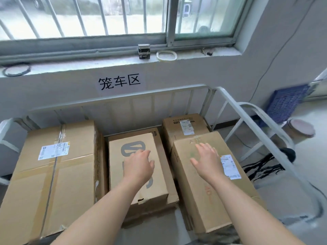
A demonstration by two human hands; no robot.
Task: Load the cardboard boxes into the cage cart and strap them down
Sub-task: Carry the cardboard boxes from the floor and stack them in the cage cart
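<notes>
Boxes (53,174) inside cage cart (123,98)

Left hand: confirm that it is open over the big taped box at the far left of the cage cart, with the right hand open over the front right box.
One error: the head view shows the left hand open over the middle box with the grey logo, not the big taped box at the far left. The right hand is open over the front right box.

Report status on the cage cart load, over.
Both hands open: left hand over the logo box, right hand over the right front box. Boxes sit in cage cart, no strap across them. Nothing in the way.
</notes>
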